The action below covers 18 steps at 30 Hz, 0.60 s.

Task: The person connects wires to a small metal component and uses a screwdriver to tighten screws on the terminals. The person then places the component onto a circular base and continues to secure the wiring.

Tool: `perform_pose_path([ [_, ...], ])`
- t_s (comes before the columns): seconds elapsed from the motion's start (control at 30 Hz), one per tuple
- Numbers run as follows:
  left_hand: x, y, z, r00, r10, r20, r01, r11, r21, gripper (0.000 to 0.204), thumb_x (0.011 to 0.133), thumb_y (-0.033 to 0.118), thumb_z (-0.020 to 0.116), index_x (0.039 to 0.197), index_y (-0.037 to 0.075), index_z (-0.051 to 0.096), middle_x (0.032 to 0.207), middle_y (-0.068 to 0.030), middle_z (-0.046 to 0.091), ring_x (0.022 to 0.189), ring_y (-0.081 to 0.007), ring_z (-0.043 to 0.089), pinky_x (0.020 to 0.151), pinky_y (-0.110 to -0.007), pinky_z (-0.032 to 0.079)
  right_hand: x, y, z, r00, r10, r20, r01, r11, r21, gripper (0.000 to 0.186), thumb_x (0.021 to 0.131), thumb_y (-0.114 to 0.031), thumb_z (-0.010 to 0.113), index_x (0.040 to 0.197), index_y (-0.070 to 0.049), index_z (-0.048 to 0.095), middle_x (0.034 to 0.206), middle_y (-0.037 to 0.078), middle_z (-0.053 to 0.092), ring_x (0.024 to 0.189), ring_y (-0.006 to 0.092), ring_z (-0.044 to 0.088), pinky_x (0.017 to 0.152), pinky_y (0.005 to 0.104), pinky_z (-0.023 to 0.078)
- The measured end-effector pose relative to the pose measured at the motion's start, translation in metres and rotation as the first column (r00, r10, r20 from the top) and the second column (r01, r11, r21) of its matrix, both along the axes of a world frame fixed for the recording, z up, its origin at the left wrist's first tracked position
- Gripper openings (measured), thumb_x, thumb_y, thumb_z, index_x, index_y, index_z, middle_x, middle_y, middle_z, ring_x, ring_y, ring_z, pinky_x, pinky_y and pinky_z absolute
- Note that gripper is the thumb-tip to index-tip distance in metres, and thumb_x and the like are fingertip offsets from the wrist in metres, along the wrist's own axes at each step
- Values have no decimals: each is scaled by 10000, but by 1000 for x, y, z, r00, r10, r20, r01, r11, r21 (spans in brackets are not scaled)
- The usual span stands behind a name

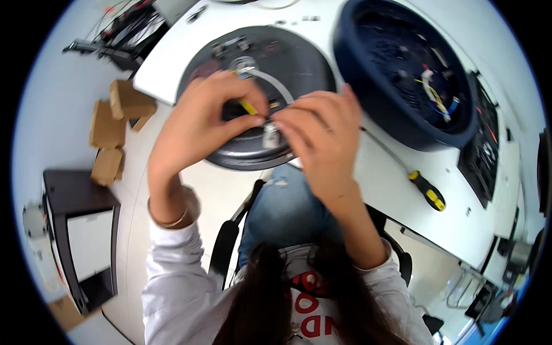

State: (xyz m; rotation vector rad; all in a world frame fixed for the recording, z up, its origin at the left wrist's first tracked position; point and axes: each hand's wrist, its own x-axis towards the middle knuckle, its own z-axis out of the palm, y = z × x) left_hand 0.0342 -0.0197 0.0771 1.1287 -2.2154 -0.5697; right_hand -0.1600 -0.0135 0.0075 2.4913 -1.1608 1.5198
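Observation:
Both my hands meet over a dark round base (310,72) on the near edge of the table. My left hand (210,112) is closed in a pinch, with a yellow strip (247,106) showing inside the curve of its fingers. My right hand (325,135) pinches at the same spot, its fingertips against the left ones. Just below the fingertips hangs a small silver part (271,137), blurred by motion. What exactly lies between the left fingertips is hidden. A pale curved band (276,83) and several small metal pieces (230,46) lie on the base.
Right of the base stands a deep navy round shell (356,63) with coloured wires (437,100) inside. A screwdriver (426,191) with a black and yellow handle rests on the white table (397,198). A black tool case (486,155) lies beyond. Cardboard boxes (107,123) sit at the left.

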Motion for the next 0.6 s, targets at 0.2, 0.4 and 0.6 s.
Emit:
perform_pose_path([
  [0.2,-7,-1,8,999,44,18,-46,993,110,144,672,-42,720,778,7,635,788,-61,651,791,-219,560,756,-325,432,-3,4,11,997,45,66,-49,997,63,211,693,-118,748,887,-138,669,977,5,590,1011,219,564,1030,489,328],
  [0.4,-12,6,8,998,35,49,-37,999,30,177,681,-84,673,810,0,585,800,-79,604,802,-229,549,779,-308,414,-70,52,13,993,-50,106,47,999,25,290,678,-55,750,951,-131,687,1038,56,623,1033,255,603,886,413,483],
  [0.6,-18,11,0,989,147,-5,-146,984,104,166,698,-100,625,821,-10,558,818,-80,567,818,-214,538,807,-297,401,-198,111,23,778,-628,-21,628,776,59,251,732,31,666,958,-77,684,995,64,645,935,257,623,779,349,493],
])
